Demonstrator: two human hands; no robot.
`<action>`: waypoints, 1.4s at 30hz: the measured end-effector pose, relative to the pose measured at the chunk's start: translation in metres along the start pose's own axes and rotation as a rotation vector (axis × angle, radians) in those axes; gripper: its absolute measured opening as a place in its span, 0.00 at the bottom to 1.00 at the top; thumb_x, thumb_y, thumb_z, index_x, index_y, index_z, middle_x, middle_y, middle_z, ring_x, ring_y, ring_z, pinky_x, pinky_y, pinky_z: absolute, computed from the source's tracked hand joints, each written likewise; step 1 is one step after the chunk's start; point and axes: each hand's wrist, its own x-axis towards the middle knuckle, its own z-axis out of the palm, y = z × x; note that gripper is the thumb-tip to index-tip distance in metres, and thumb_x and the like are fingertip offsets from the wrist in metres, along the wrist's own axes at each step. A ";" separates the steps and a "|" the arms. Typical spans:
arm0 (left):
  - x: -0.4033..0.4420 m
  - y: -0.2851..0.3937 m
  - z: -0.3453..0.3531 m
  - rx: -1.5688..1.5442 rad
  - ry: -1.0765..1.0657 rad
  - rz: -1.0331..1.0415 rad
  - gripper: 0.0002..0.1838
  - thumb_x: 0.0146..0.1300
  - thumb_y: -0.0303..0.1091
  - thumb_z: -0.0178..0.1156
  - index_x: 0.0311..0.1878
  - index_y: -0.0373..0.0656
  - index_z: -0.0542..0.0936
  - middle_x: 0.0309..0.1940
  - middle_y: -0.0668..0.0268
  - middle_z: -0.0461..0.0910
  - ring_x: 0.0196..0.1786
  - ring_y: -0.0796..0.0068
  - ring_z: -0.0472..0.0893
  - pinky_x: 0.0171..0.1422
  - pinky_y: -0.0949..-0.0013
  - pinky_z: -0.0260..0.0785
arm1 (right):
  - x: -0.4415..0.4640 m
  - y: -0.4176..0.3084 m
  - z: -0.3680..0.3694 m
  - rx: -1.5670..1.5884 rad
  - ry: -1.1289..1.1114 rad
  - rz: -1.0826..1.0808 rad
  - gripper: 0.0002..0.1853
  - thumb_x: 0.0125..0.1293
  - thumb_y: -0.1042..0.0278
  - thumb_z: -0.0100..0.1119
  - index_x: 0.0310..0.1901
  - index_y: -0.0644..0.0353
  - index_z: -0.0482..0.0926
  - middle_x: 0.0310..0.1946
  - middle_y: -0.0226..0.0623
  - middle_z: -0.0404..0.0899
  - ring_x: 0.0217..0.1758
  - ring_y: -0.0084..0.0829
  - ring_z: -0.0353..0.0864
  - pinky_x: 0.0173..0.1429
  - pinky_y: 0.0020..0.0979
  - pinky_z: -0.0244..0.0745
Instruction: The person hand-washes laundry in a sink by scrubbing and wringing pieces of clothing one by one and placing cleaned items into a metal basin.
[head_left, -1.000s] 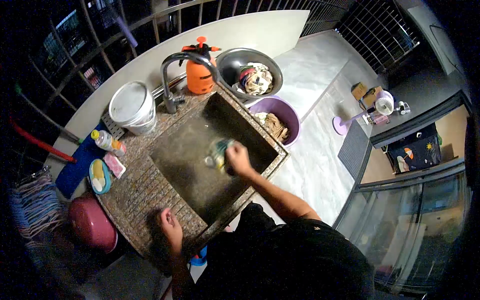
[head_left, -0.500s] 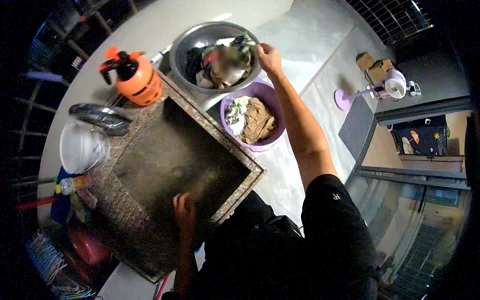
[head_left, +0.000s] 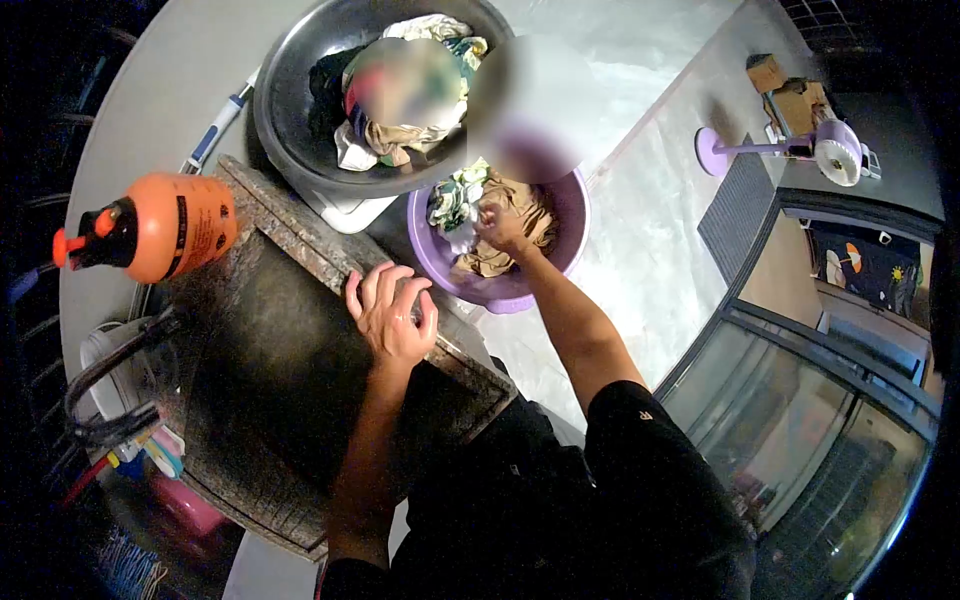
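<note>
A purple basin (head_left: 578,230) holds a crumpled brown cloth (head_left: 540,215) and some green-and-white patterned fabric (head_left: 456,204). My right hand (head_left: 503,228) reaches down into this basin, its fingers curled in on the brown cloth. Over the speckled stone rim of the sink (head_left: 300,255), my left hand (head_left: 393,318) lies with fingers spread and slightly bent, holding nothing. Beyond the purple basin stands a large grey metal basin (head_left: 290,110) with a heap of mixed clothes (head_left: 385,135), partly blurred.
An orange pump sprayer (head_left: 185,228) stands at the sink's left corner, near a blue-and-white handled tool (head_left: 215,135). A dark curved faucet (head_left: 95,390) and a pale bucket (head_left: 105,350) are at left. A purple fan (head_left: 745,148) stands farther off, near cardboard boxes (head_left: 790,105).
My right hand has left the metal basin's rim and gone down into the purple basin. My left hand has risen from inside the sink to its rim. The view has shifted.
</note>
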 end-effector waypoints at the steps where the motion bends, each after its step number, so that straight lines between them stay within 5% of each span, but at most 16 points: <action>1: 0.002 0.001 0.000 0.008 0.001 -0.019 0.09 0.53 0.33 0.65 0.39 0.53 0.83 0.46 0.70 0.80 0.59 0.63 0.77 0.78 0.47 0.45 | 0.008 -0.013 0.014 0.090 0.039 0.011 0.45 0.59 0.46 0.71 0.71 0.65 0.64 0.55 0.58 0.82 0.56 0.46 0.84 0.56 0.40 0.80; 3: 0.003 0.000 0.000 -0.011 -0.021 -0.039 0.09 0.53 0.32 0.64 0.39 0.52 0.83 0.45 0.70 0.80 0.59 0.63 0.77 0.78 0.47 0.46 | 0.052 -0.001 0.064 0.072 0.203 -0.054 0.54 0.55 0.39 0.74 0.72 0.69 0.61 0.58 0.65 0.78 0.60 0.49 0.81 0.59 0.40 0.79; 4: 0.002 -0.002 0.001 -0.017 -0.026 -0.049 0.09 0.53 0.32 0.64 0.39 0.52 0.83 0.45 0.70 0.80 0.58 0.63 0.77 0.78 0.47 0.46 | 0.048 -0.033 0.061 0.102 0.171 0.181 0.55 0.53 0.37 0.75 0.70 0.72 0.63 0.56 0.62 0.80 0.59 0.47 0.83 0.59 0.39 0.79; 8: 0.000 -0.007 0.006 -0.033 0.009 -0.051 0.09 0.52 0.29 0.62 0.38 0.51 0.84 0.42 0.70 0.82 0.56 0.64 0.79 0.77 0.47 0.48 | 0.059 -0.047 0.076 0.028 0.190 0.269 0.29 0.53 0.51 0.72 0.55 0.57 0.80 0.49 0.48 0.85 0.54 0.46 0.85 0.57 0.42 0.79; 12: -0.002 -0.009 0.003 -0.061 0.036 -0.035 0.09 0.51 0.29 0.62 0.37 0.51 0.83 0.42 0.70 0.82 0.55 0.64 0.79 0.77 0.49 0.48 | 0.074 0.025 0.095 0.758 0.020 -0.076 0.18 0.61 0.57 0.63 0.47 0.61 0.81 0.41 0.37 0.85 0.45 0.33 0.83 0.49 0.40 0.78; 14: -0.001 -0.008 0.002 -0.073 0.062 -0.022 0.09 0.50 0.29 0.62 0.36 0.51 0.83 0.41 0.70 0.82 0.56 0.64 0.79 0.78 0.49 0.48 | 0.036 -0.001 0.053 0.651 0.094 -0.046 0.18 0.64 0.57 0.58 0.49 0.62 0.79 0.41 0.35 0.83 0.45 0.30 0.81 0.47 0.39 0.78; 19: -0.004 -0.006 -0.008 -0.076 0.022 0.002 0.11 0.57 0.33 0.62 0.44 0.50 0.82 0.48 0.68 0.81 0.57 0.62 0.77 0.77 0.46 0.47 | -0.127 -0.099 -0.084 1.469 -0.184 0.134 0.26 0.63 0.62 0.44 0.60 0.65 0.74 0.52 0.46 0.82 0.53 0.42 0.83 0.62 0.42 0.79; 22: -0.006 -0.008 -0.016 -0.259 0.089 0.010 0.16 0.65 0.39 0.58 0.53 0.44 0.81 0.49 0.62 0.80 0.56 0.58 0.77 0.75 0.48 0.53 | -0.206 -0.157 -0.115 1.423 -0.199 0.041 0.29 0.61 0.61 0.43 0.62 0.68 0.73 0.55 0.50 0.82 0.55 0.44 0.83 0.64 0.44 0.78; 24: -0.028 -0.006 -0.035 -1.016 -0.029 -0.243 0.25 0.73 0.43 0.52 0.67 0.38 0.72 0.53 0.56 0.78 0.57 0.61 0.76 0.66 0.58 0.66 | -0.239 -0.184 -0.103 1.429 -0.279 0.031 0.29 0.64 0.61 0.43 0.64 0.68 0.71 0.57 0.49 0.81 0.58 0.43 0.82 0.66 0.44 0.77; 27: -0.081 -0.014 -0.079 -1.422 0.018 -0.502 0.22 0.74 0.38 0.53 0.66 0.37 0.72 0.53 0.59 0.78 0.55 0.67 0.76 0.59 0.62 0.71 | -0.269 -0.237 -0.051 1.339 -0.452 -0.043 0.31 0.64 0.70 0.44 0.71 0.55 0.65 0.64 0.41 0.75 0.64 0.38 0.77 0.69 0.44 0.75; 28: -0.114 -0.040 -0.072 -1.201 0.044 -0.568 0.20 0.75 0.38 0.55 0.63 0.38 0.73 0.51 0.60 0.79 0.54 0.69 0.77 0.58 0.63 0.72 | -0.265 -0.237 -0.018 1.284 -0.375 -0.022 0.29 0.68 0.71 0.46 0.71 0.58 0.65 0.62 0.42 0.76 0.64 0.38 0.77 0.69 0.40 0.74; 30: -0.161 -0.078 -0.097 -1.055 0.115 -0.771 0.18 0.74 0.42 0.60 0.58 0.39 0.73 0.48 0.62 0.81 0.51 0.71 0.80 0.53 0.65 0.76 | -0.259 -0.236 0.032 0.332 -0.139 -0.404 0.29 0.69 0.75 0.50 0.72 0.61 0.63 0.64 0.43 0.75 0.67 0.38 0.75 0.68 0.37 0.72; 32: -0.222 -0.125 -0.095 -0.990 0.423 -1.150 0.19 0.73 0.40 0.62 0.58 0.38 0.73 0.46 0.63 0.82 0.46 0.72 0.82 0.49 0.65 0.76 | -0.243 -0.223 0.102 -0.006 -0.011 -0.508 0.22 0.64 0.74 0.58 0.60 0.68 0.75 0.50 0.55 0.83 0.56 0.48 0.84 0.58 0.39 0.78; 36: -0.321 -0.170 -0.107 -0.362 0.302 -1.104 0.27 0.71 0.41 0.62 0.65 0.34 0.68 0.64 0.49 0.73 0.59 0.51 0.78 0.62 0.50 0.71 | -0.252 -0.234 0.189 -0.123 -0.033 -0.327 0.19 0.60 0.77 0.58 0.55 0.65 0.77 0.50 0.53 0.82 0.54 0.51 0.83 0.58 0.43 0.78; 40: -0.350 -0.197 -0.088 -0.317 0.195 -0.918 0.42 0.54 0.46 0.75 0.67 0.36 0.67 0.59 0.47 0.74 0.61 0.46 0.75 0.67 0.50 0.68 | -0.257 -0.201 0.256 -0.615 0.373 -0.836 0.31 0.54 0.67 0.67 0.63 0.56 0.73 0.58 0.48 0.76 0.59 0.50 0.76 0.57 0.50 0.75; 42: -0.342 -0.210 -0.050 -0.415 0.294 -0.683 0.42 0.52 0.46 0.76 0.64 0.35 0.68 0.57 0.48 0.76 0.59 0.51 0.77 0.64 0.54 0.70 | -0.275 -0.226 0.281 -0.918 -0.027 -0.622 0.36 0.55 0.52 0.69 0.66 0.52 0.73 0.61 0.49 0.76 0.64 0.49 0.75 0.67 0.56 0.67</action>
